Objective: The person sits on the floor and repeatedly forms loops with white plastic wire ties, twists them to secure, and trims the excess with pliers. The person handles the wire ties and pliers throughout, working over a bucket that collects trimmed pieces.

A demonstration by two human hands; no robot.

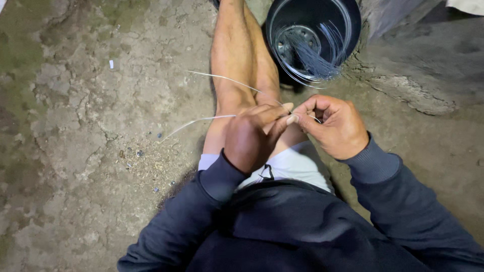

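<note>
My left hand (252,136) and my right hand (333,125) meet above my bare knee, fingertips pinched together. Both pinch thin pale strands (201,121); two of them trail out to the left over my leg and the ground. Where the strands cross between my fingers is hidden by my thumbs. I sit on the ground in dark blue sleeves and light shorts, my leg (237,55) stretched forward.
A dark round bucket (353,20) stands just beyond my knee, holding a coil and a bundle of thin strands (312,55). Rough cracked concrete floor (75,126) lies all around, with small debris scattered at the left. A raised rough ledge runs at the right.
</note>
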